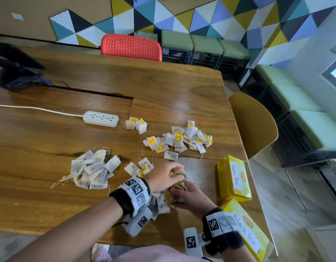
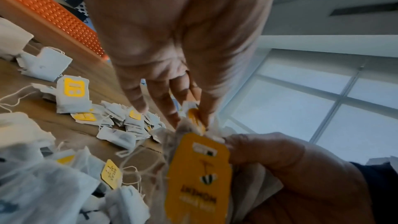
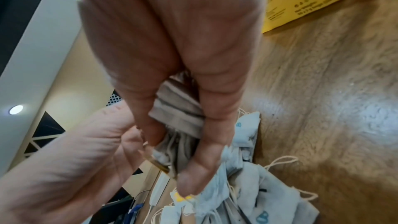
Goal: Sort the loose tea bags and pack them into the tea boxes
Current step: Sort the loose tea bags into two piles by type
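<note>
Gripped between right hand (image 1: 189,198) thumb and fingers (image 3: 137,108): a stack of tea bags (image 3: 178,113), just above the wooden table (image 1: 106,76); pinched by left hand (image 1: 164,175) fingertips (image 2: 202,113): a yellow tag (image 2: 194,117) at the stack's top; piled on the table: plain bags (image 1: 91,170) at left, yellow-tagged bags (image 1: 179,138) farther back, 2 more (image 1: 136,124) beside a power strip (image 1: 101,118); lying at right: Green Tea box (image 1: 234,179), Black Tea box (image 1: 246,231).
</note>
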